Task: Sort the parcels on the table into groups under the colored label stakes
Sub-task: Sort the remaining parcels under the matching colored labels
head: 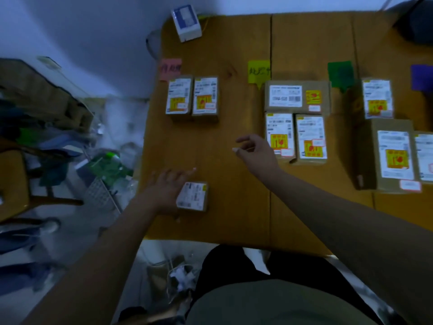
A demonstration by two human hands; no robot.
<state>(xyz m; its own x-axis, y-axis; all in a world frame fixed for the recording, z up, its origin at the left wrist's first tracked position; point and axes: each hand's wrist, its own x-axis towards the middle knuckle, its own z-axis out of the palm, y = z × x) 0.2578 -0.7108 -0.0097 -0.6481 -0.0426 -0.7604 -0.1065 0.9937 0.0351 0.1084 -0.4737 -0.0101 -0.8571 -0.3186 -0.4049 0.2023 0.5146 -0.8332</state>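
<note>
A small brown parcel (193,196) lies near the table's front left. My left hand (167,186) rests against its left side, fingers spread; a firm grip is not clear. My right hand (255,148) hovers over the table's middle, fingers loosely curled, holding nothing. Two parcels (192,97) sit under the pink label stake (170,69). Three parcels (296,120) lie under the yellow label stake (258,71). More parcels (389,137) lie at the right by the green label stake (340,73) and the purple label stake (421,77).
A white-blue box (186,22) stands at the wooden table's (225,141) back left corner. A dark object (414,22) occupies the back right. Clutter, a chair and bags fill the floor to the left. A bin with paper scraps sits by my knees.
</note>
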